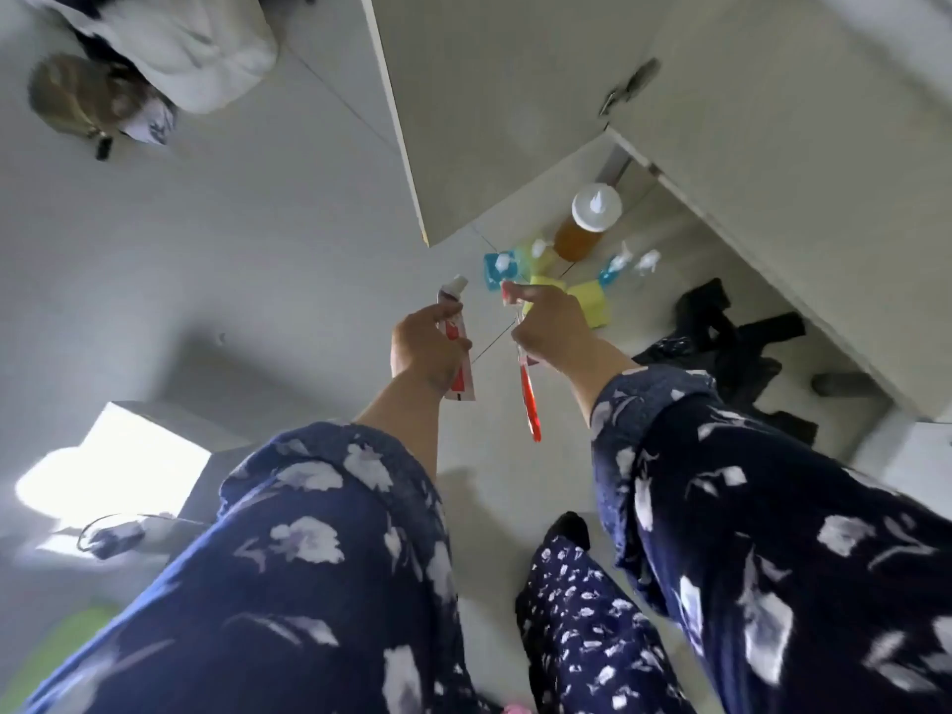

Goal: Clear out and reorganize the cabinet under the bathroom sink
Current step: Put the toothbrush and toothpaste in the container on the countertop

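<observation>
1. Head view: your left hand (425,347) had its grip clenched round a red-and-white toothpaste tube (456,342), cap end pointing away from you.
2. Your right hand (548,322) pinched a red toothbrush (528,394) near its head, the handle hanging down toward you below the grip.
3. Just beyond both grips, on the floor (206,249) by the open cabinet door (494,121), stood an amber bottle (584,224) with a white cap, small blue and clear pump bottles (626,265), and yellow sponges (582,296); black cloths (731,347) lay to the right of your right grip.
4. You seemed to be in the clearing-out step, carrying two items toward the floor group.
5. The next move likely called for lowering both, setting them down just beside the sponges, and releasing each grip without knocking over the pump bottles.
</observation>
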Action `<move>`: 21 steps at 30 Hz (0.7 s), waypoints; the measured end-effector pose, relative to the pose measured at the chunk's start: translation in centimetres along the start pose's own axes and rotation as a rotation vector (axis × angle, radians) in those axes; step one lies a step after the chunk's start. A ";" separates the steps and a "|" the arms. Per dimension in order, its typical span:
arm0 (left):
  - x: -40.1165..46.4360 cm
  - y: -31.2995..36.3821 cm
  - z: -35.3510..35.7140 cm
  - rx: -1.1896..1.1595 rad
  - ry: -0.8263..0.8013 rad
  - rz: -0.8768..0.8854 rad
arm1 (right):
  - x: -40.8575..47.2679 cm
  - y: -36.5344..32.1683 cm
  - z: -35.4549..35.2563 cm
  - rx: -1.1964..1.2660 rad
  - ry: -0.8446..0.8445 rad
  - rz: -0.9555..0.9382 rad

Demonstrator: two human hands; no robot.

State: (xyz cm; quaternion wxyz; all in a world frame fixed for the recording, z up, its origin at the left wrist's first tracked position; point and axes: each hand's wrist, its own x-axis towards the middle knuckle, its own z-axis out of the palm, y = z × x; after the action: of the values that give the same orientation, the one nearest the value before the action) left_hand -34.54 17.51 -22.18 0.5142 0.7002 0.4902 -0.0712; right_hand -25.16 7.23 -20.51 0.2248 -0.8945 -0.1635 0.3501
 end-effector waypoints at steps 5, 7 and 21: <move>-6.8 8.3 -6.1 -0.041 -0.015 0.122 | -7.3 -6.2 -9.5 0.026 0.021 0.003; -8.4 10.8 -8.0 -0.050 -0.027 0.149 | -9.2 -8.1 -12.1 0.059 0.056 0.006; -12.6 22.3 -12.7 -0.054 -0.133 0.442 | -15.2 -14.3 -20.1 0.255 0.390 0.078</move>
State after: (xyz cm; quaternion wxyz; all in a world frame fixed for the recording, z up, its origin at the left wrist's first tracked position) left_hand -29.14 19.99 5.79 0.5669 0.7704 0.2915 0.0104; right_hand -23.71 6.71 8.49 0.3496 -0.9152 -0.0369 0.1969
